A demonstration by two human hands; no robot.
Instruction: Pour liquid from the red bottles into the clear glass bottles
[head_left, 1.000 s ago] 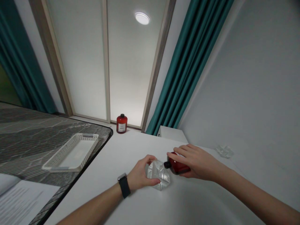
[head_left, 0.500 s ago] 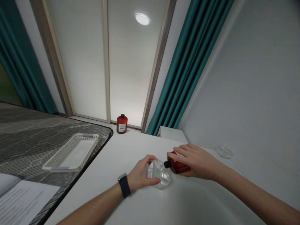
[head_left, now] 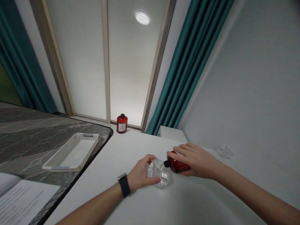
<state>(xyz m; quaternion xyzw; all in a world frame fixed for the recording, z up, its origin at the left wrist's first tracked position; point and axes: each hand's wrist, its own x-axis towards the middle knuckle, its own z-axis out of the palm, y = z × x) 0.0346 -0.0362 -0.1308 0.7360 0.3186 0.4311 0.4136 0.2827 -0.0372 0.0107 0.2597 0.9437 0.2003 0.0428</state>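
Observation:
My left hand (head_left: 142,173) is closed round the near side of a clear plastic pouch (head_left: 159,173) standing on the white table. Its thumb and fingers grip the pouch from two sides. In my right hand (head_left: 197,161) is a dark red bottle (head_left: 178,162), tipped on its side with its black neck (head_left: 167,164) pointing left. That neck meets the spout at the top of the pouch. Whether liquid is flowing I cannot make out. Part of the bottle is hidden behind my right fingers.
A second red bottle (head_left: 122,124) with a white label stands upright at the table's far edge. To the left, a white basket (head_left: 82,162) and an open booklet (head_left: 28,200) lie on a dark marbled surface. Crumpled clear plastic (head_left: 225,152) lies by the right wall.

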